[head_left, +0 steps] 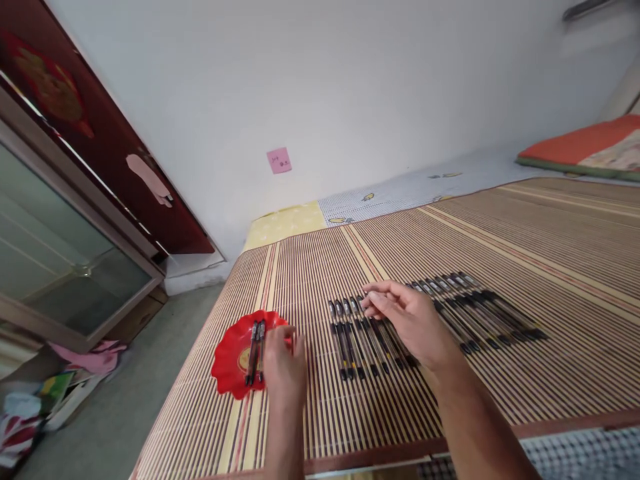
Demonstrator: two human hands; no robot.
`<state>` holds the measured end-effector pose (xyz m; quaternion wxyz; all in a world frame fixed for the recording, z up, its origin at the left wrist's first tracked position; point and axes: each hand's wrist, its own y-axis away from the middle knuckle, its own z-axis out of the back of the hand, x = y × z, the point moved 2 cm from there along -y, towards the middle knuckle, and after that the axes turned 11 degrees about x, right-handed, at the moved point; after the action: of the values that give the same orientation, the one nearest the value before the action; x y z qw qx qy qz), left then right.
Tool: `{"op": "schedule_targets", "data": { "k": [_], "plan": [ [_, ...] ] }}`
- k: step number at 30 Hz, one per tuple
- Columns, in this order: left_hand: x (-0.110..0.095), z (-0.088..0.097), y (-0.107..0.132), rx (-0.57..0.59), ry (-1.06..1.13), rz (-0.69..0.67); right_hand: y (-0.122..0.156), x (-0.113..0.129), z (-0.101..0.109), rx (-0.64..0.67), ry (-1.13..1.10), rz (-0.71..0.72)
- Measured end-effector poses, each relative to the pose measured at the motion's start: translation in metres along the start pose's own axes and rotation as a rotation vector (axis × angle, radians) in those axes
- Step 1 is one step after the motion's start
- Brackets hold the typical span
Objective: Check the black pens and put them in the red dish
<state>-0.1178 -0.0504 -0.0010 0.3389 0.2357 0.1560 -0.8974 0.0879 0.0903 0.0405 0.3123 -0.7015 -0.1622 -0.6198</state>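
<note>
Neatly, slim dark pens (345, 337) with pale-marked far ends line up on the striped mat (360, 420), two more lying on the wavy red plate (227, 357). The blurred left hand (285, 363) is at the plate's edge, the right hand (407, 320) curls over the row; whether either grips a pen, I cannot tell.

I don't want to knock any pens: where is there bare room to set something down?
The widest bare stretch of mat lies between the pen row and the patterned cloth along the wall. A narrow strip shows between the left hand and the row's left end. It's crowded along the row, partly under the right hand, and on the red plate.
</note>
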Motion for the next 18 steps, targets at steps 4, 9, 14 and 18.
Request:
{"op": "schedule_targets", "data": {
  "k": [4, 9, 14, 18],
  "plan": [
    [-0.026, -0.04, 0.008, 0.132, 0.071, -0.071, 0.001, 0.004, 0.0, -0.007, -0.008, -0.011],
    [-0.035, -0.055, 0.013, 0.153, 0.07, -0.054, 0.001, 0.008, 0.0, -0.007, -0.019, -0.006],
    [-0.037, -0.062, 0.014, 0.138, -0.003, -0.027, 0.002, 0.008, 0.002, 0.006, -0.029, 0.0],
    [-0.034, -0.07, 0.012, 0.141, -0.066, -0.037, 0.002, 0.007, 0.003, 0.005, -0.032, 0.004]
  ]
}}
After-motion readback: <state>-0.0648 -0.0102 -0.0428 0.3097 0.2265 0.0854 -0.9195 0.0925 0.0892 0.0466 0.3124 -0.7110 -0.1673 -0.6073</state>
